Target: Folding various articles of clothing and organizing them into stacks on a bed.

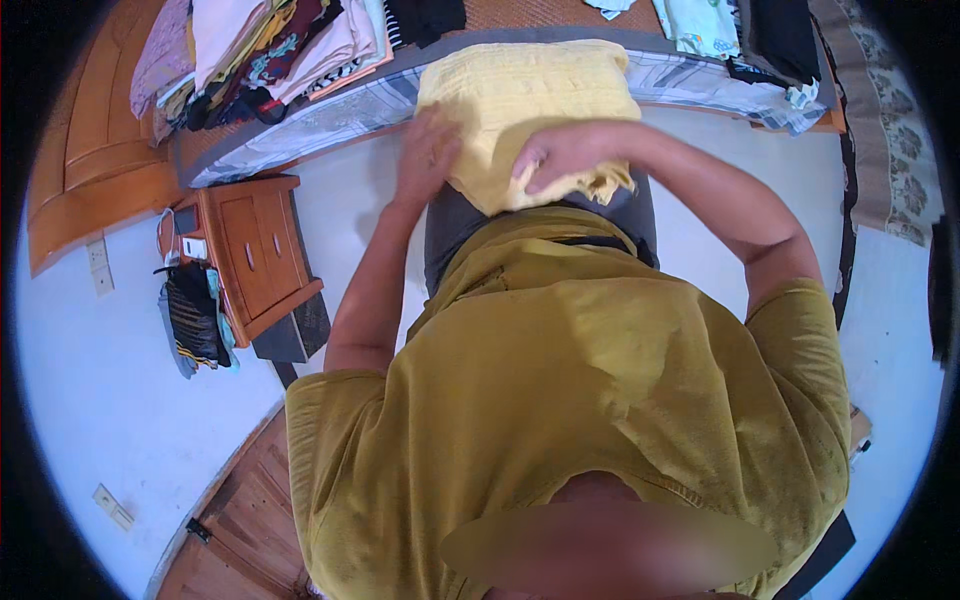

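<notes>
A pale yellow ribbed cloth (530, 90), whose exact kind I cannot make out, lies folded across my lap and reaches to the bed's edge. My right hand (570, 155) is closed on its near part, with a bunch of the fabric pinched between thumb and fingers. Ragged or ruffled edges of the cloth hang out just right of that grip. At the cloth's left side rests my left hand (430, 150), slightly blurred, its fingers stretched along the fabric and not gripping it. Beneath the cloth are my dark grey trousers (445, 240).
Ahead stands a bed with a brown woven mat (540, 15) and a plaid sheet edge. A heap of clothes (290, 50) covers its left side; more folded clothes (700, 25) lie at right. A wooden nightstand (250, 250) with hanging black fabric (195, 310) stands left.
</notes>
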Demonstrator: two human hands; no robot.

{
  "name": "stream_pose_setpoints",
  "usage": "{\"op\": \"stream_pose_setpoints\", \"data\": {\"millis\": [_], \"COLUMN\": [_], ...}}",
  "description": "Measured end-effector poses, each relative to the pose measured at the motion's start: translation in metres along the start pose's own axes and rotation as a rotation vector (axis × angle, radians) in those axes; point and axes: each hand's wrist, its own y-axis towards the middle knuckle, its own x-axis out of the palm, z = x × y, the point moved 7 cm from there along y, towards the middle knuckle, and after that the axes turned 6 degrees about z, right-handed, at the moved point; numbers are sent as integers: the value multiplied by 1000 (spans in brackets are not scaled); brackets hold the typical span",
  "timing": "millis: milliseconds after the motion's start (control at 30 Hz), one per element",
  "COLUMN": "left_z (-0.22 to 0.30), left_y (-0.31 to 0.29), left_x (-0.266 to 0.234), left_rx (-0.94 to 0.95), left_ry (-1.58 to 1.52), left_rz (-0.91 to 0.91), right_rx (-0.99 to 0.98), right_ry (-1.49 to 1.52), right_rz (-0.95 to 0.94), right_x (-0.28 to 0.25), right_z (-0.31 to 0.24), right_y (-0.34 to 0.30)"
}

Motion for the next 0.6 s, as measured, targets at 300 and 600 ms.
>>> {"op": "stream_pose_setpoints", "data": {"millis": [300, 600], "left_z": [-13, -48], "left_y": [-42, -67], "left_x": [10, 44], "left_rx": [-441, -1183], "left_ry": [-321, -1000], "left_rz": [24, 21], "right_rx": [-189, -142], "right_ry": [-52, -309], "right_rz": [1265, 1253], "right_x": [-128, -7], "right_z": [48, 50], "right_y": [-56, -115]}}
